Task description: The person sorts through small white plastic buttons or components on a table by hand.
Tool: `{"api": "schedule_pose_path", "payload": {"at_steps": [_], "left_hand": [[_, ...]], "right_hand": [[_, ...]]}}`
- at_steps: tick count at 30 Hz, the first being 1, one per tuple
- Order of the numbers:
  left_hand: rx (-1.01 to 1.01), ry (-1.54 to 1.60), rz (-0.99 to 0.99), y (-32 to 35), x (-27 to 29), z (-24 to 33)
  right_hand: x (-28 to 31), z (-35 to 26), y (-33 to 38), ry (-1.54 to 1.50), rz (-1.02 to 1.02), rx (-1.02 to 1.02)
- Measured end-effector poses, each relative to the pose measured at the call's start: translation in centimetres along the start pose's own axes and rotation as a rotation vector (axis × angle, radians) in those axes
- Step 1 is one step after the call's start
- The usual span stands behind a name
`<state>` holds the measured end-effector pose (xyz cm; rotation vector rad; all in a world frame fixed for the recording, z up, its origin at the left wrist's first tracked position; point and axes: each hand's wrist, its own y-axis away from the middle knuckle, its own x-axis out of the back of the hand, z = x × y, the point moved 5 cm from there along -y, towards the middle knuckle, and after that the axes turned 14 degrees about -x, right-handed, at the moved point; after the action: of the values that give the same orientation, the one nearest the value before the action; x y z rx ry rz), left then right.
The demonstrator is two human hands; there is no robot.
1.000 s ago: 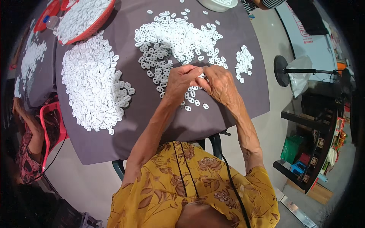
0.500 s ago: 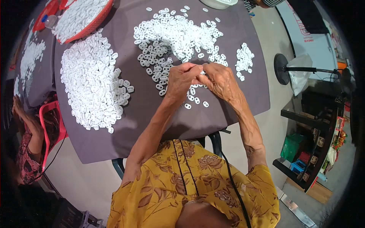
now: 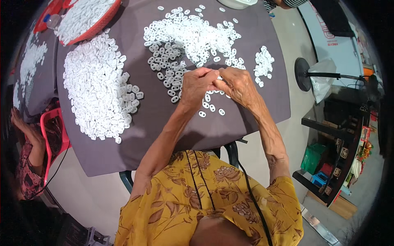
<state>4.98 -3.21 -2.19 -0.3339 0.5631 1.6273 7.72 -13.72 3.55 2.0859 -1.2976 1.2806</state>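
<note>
Over the near middle of the table, my left hand (image 3: 194, 88) and my right hand (image 3: 241, 88) meet at the fingertips, both closed in a pinch. A bit of a small white plastic piece (image 3: 220, 78) shows between them; fingers cover most of it. Just beyond my hands spreads a loose heap of small white oval plastic pieces (image 3: 197, 35), many showing two dark holes. Several more oval pieces (image 3: 212, 108) lie singly on the cloth beside and below my fingers. To the left is a large dense pile of white pieces (image 3: 96, 90), and a small pile (image 3: 264, 61) sits at the right.
A grey cloth (image 3: 152, 127) covers the table. At the far left stands a red basket (image 3: 111, 21) full of white pieces; a white basin (image 3: 237, 4) is at the far edge. Another person's arm (image 3: 30, 133) shows at left by a red chair (image 3: 47, 147). A black stand (image 3: 303, 74) is at right.
My hands stay together in nearly the same place, with only slight finger movement. The whole view has shifted a little; the piles look unchanged.
</note>
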Motion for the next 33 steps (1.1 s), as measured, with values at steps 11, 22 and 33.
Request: {"api": "schedule_pose_path", "payload": {"at_steps": [11, 22, 33], "left_hand": [[0.008, 0.062, 0.023, 0.1, 0.0, 0.2], [0.097, 0.048, 0.000, 0.1, 0.8, 0.7], [0.004, 0.003, -0.009, 0.4, 0.9, 0.7]], "right_hand": [[0.0, 0.0, -0.1, -0.031, 0.026, -0.006], [0.1, 1.1, 0.7, -0.477, -0.083, -0.631], [-1.4, 1.8, 1.3, -0.745, -0.016, -0.753]]}}
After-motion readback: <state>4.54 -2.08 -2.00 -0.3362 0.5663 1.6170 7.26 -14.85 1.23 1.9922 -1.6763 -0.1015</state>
